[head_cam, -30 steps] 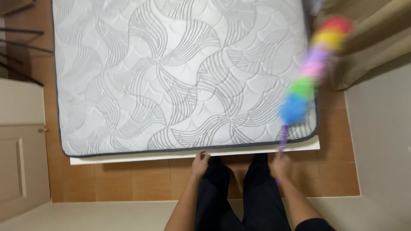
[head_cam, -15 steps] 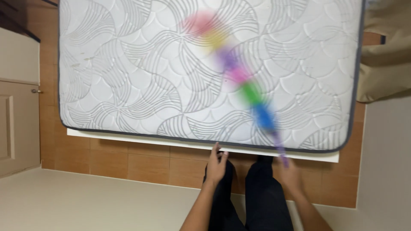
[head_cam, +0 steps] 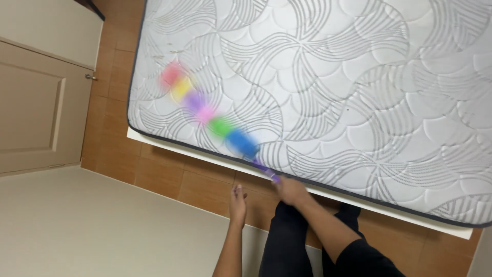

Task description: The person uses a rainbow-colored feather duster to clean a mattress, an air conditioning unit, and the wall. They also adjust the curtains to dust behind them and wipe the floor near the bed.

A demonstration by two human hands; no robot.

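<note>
1. A beige door (head_cam: 38,107) stands at the far left, with brown floor tiles (head_cam: 177,179) running beside it.
2. The duster (head_cam: 210,118), banded red, yellow, purple, pink, green and blue, lies blurred across the near left corner of the mattress (head_cam: 328,77), its red tip farthest from the person.
3. The left hand (head_cam: 237,202) hangs empty over the tiles, fingers straight and loosely together, touching nothing.
4. The right hand (head_cam: 290,190) is closed round the duster's purple handle, just at the mattress's dark edge.
5. The white quilted mattress rests on a white base (head_cam: 441,225), filling the right side.
</note>
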